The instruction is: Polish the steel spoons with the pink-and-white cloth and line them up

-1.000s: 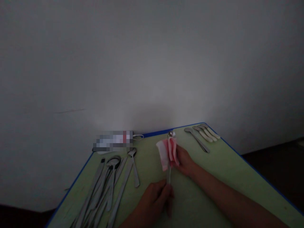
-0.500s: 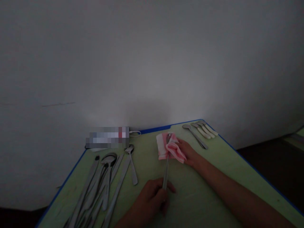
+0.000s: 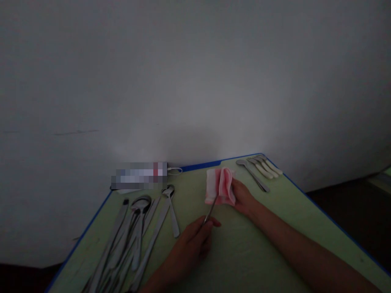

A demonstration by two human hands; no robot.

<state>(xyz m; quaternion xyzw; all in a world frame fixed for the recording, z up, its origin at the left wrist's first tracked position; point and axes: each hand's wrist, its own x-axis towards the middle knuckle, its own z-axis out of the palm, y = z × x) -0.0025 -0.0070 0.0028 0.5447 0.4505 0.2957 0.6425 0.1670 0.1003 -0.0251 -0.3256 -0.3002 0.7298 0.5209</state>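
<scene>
My left hand (image 3: 195, 242) is closed around the handle of a metal spoon (image 3: 210, 211), which slants up and away from me. The spoon's bowl is hidden inside a folded pink and white cloth (image 3: 212, 187). My right hand (image 3: 242, 197) grips that cloth from its right side, with its fingers mostly behind the fabric. Left of my left hand lies a small spoon (image 3: 173, 215) with its bowl pointing away. Beyond my right hand, another spoon (image 3: 253, 176) lies at a slant, seemingly on top of a second one.
Several white-handled forks (image 3: 265, 167) lie side by side near the far right corner. A pile of long knives and larger spoons (image 3: 139, 232) covers the left side. A blurred-out box-like object (image 3: 139, 177) with a white cord stands at the table's (image 3: 262, 252) back left, against the wall (image 3: 195, 81).
The cloth has been folded over the spoon's bowl, which showed before. My left hand has shifted slightly up and left, tilting the spoon handle more to the left.
</scene>
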